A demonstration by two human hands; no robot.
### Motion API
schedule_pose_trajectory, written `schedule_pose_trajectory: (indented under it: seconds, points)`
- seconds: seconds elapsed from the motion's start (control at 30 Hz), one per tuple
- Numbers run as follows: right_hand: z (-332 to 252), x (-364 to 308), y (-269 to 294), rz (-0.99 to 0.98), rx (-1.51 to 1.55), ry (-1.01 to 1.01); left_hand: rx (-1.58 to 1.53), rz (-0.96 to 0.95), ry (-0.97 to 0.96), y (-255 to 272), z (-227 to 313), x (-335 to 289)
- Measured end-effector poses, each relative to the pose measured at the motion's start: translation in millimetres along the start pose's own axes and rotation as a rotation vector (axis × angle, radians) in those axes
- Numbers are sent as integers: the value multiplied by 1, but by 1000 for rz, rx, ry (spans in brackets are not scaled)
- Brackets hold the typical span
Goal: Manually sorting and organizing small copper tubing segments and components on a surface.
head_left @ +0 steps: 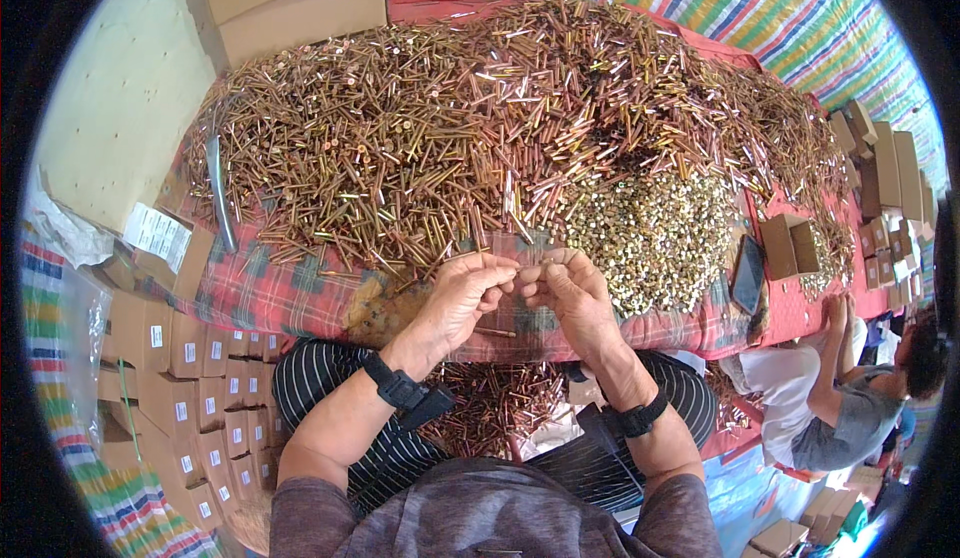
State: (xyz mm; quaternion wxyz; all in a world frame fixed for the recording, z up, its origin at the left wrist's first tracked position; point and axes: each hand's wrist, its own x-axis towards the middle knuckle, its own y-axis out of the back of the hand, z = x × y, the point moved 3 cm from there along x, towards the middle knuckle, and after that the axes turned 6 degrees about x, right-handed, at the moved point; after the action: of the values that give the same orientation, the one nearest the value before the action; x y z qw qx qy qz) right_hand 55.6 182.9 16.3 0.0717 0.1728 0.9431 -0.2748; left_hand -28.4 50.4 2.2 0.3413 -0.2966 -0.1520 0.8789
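Note:
My left hand [462, 296] and my right hand [574, 298] meet at the near side of the table, thumbs and fingers pinched almost tip to tip. Whatever small thing lies between the fingertips is too small to make out. Just beyond them spreads a large heap of long, thin copper-coloured bolts [400, 148]. To the right of my right hand is a pile of small brass-coloured nuts [650, 243]. One loose bolt [495, 333] lies on the cloth below my hands. More bolts [495, 408] fill the space between my knees.
A red plaid cloth [290, 303] covers the table edge. At the right are a dark phone-like slab [747, 274] and an open small carton [790, 246]. Labelled cartons [185, 398] stack at the left. A curved metal strip [220, 193] lies beside the heap. Another person [840, 398] sits at the right.

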Motion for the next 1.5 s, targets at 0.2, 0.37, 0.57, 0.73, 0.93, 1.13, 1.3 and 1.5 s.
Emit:
schedule_pose_trajectory:
  seconds: [0.2,0.37,0.57,0.73,0.93,1.13,1.3,1.5]
  points:
    - [2,4,4,13,14,-37,-27,-21,-10,1,2,1]
    - [12,8,8,16,98,-83,-22,-4,-7,1,-8,7]
    - [-3,15,21,196,-377,121,-37,129,-44,15,11,5]
    - [-3,24,4,237,-1044,298,-126,228,-55,30,17,5]
    - [23,50,-18,113,-1479,658,-181,280,-75,35,23,0]
    - [38,72,-24,-5,-1596,819,-161,275,-76,35,22,-3]
    - [42,75,-31,14,-1698,834,-167,282,-75,39,23,-6]
    - [44,76,-32,97,-1792,850,-152,284,-75,37,24,-6]
